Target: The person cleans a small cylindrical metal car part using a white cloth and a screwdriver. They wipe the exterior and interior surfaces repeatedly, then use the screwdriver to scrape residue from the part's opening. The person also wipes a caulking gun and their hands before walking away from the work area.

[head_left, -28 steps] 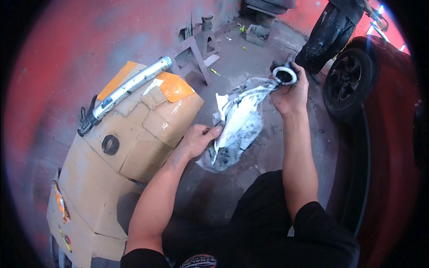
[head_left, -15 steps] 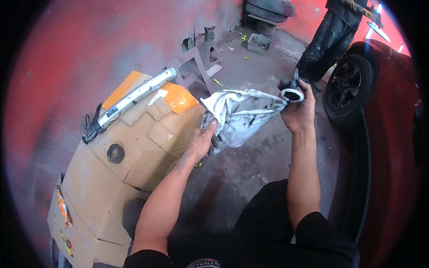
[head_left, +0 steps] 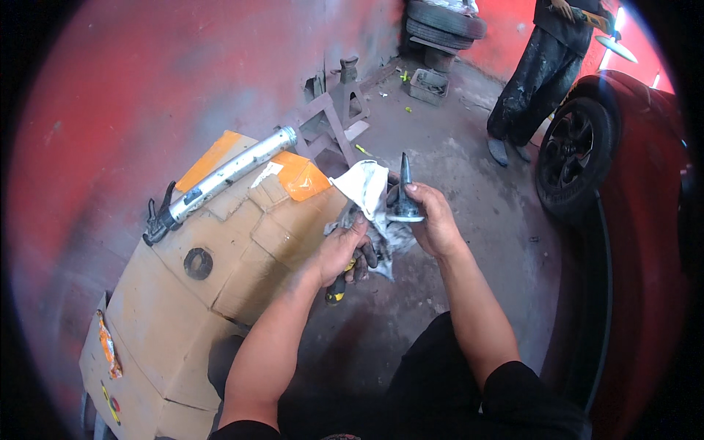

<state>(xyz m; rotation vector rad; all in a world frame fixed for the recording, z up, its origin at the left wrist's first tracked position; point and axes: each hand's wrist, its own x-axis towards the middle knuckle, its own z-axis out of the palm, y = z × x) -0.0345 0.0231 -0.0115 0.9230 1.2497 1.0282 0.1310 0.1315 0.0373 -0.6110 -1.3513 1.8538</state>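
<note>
My left hand (head_left: 341, 253) is closed around a smudged white rag (head_left: 365, 189), and a tool with a yellow and black handle (head_left: 335, 292) pokes out below the same fingers. Close beside it, my right hand (head_left: 434, 220) grips a dark cone-shaped nozzle (head_left: 405, 194), tip up, with a pale ring at its wide base. The rag hangs bunched against the nozzle's base. On the cardboard to the left lies a silver sealant gun (head_left: 235, 172) with a black handle. A flat black ring (head_left: 188, 264) rests nearer me.
Cardboard (head_left: 176, 315) carries orange packaging (head_left: 304, 177) and a crumpled orange wrapper (head_left: 108, 345). Behind it are metal stands (head_left: 348, 92). A red car (head_left: 645, 220) stands at right, near a person (head_left: 543, 66) holding a tool. Stacked tires (head_left: 444, 22) and a bin (head_left: 429, 86) are at the back.
My right hand has come left and lower, bringing the nozzle next to my left hand. The nozzle now points up. The rag, stretched between my hands before, is now bunched.
</note>
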